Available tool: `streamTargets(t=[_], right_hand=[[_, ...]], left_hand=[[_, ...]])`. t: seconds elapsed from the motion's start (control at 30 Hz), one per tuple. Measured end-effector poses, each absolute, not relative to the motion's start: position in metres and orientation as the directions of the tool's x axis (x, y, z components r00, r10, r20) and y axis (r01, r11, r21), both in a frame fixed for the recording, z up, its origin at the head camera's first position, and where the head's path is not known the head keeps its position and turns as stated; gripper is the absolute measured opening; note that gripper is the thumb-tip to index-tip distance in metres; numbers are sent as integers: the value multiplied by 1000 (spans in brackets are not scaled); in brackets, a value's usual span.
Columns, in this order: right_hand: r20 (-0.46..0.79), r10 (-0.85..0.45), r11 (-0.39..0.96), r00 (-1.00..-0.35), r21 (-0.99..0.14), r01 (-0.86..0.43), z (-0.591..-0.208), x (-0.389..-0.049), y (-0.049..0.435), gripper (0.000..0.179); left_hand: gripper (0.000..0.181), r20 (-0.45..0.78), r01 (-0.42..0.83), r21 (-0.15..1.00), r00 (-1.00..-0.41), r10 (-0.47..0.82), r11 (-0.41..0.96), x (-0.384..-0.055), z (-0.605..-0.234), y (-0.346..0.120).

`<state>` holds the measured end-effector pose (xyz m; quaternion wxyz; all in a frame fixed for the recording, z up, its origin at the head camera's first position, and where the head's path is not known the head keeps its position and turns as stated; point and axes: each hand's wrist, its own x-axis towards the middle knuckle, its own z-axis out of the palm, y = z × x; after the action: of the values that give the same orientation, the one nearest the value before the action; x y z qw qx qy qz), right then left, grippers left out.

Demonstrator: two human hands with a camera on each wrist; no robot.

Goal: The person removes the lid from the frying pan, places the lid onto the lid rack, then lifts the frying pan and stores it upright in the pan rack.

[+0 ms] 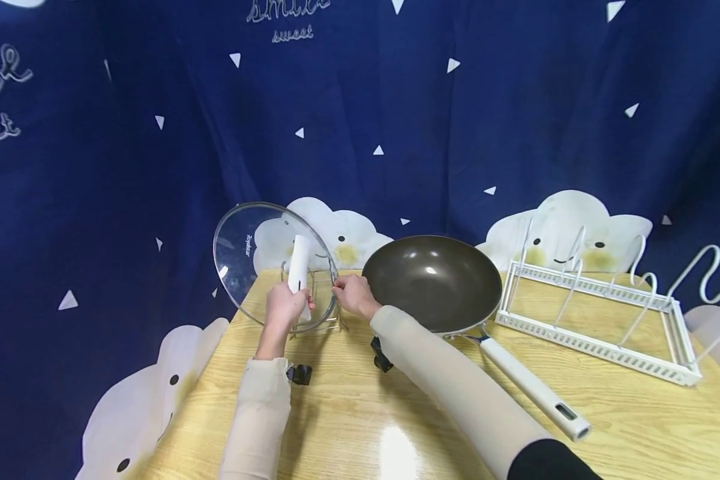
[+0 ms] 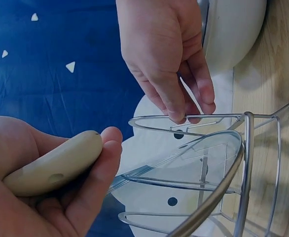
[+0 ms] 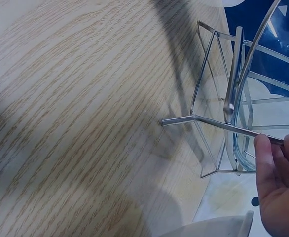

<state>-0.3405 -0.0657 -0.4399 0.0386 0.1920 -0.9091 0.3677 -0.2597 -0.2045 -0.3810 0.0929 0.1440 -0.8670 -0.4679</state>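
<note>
A round glass lid [image 1: 234, 243] with a metal rim stands upright at the left of the table. My left hand [image 1: 283, 308] grips its long pale handle [image 1: 299, 263], fingers curled round it as the left wrist view shows. The lid's lower edge sits among the bars of a silver wire rack [image 3: 223, 125]. On the rack's right side, my right hand [image 1: 355, 295] pinches an end wire between thumb and fingers. In the head view the lid and hands cover much of the rack.
Just right of my right hand is a dark-lined wok [image 1: 432, 287], its white handle [image 1: 534, 387] pointing toward the front right. A white rack [image 1: 588, 345] with tall curved dividers stands at the right. Behind the wooden table [image 1: 336, 427] hangs a blue curtain [image 1: 360, 87].
</note>
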Motion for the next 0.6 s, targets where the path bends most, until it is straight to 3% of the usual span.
streamTargets(t=[0.6], right_hand=[[245,-290,651,-925,-658,-378,-436,-335,-67,16]], left_hand=[[20,-35,-179,863,-954,-297,472,-261,-376,-207]])
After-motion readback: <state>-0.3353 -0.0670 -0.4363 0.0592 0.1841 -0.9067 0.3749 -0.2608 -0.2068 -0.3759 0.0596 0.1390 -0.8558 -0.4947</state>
